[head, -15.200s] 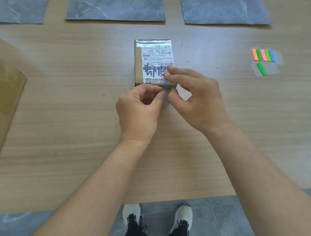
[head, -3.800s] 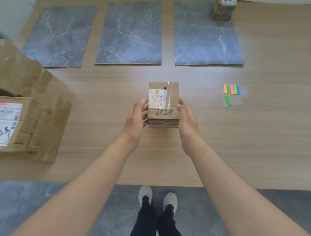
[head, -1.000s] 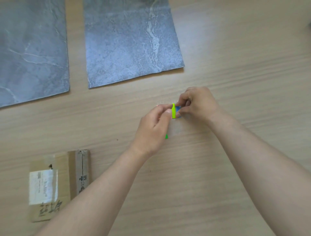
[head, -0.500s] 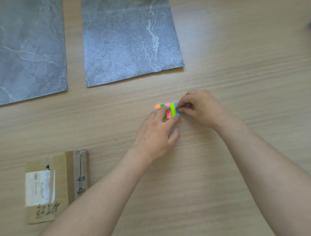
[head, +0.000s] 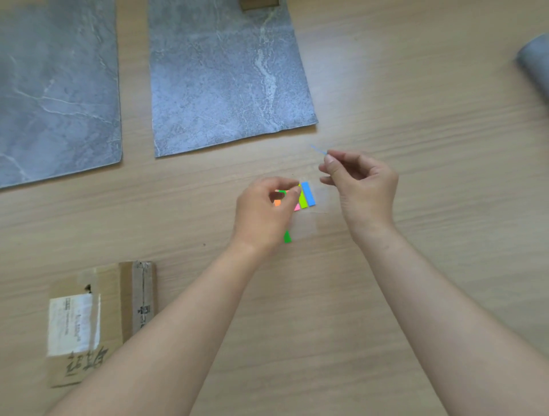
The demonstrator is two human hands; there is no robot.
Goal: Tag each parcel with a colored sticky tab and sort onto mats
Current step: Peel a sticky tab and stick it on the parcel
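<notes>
A pad of coloured sticky tabs [head: 306, 195] lies on the wooden table, with orange, green, pink, lime and blue strips. My left hand [head: 264, 212] rests over its left part, fingertips curled onto the strips. My right hand [head: 361, 185] is raised just right of the pad and pinches a thin pale blue tab [head: 318, 150] between thumb and forefinger. A brown cardboard parcel [head: 98, 320] with a white label lies at the lower left, apart from both hands. A loose green tab [head: 287, 237] sits below the pad.
Two grey marbled mats [head: 225, 74] [head: 56, 89] lie at the back. A cardboard parcel [head: 259, 4] shows at the top edge on the nearer mat. A grey rolled object [head: 534, 63] sits at the far right.
My right hand has lifted away from the pad with a pale blue tab pinched in it. My left hand stays on the pad.
</notes>
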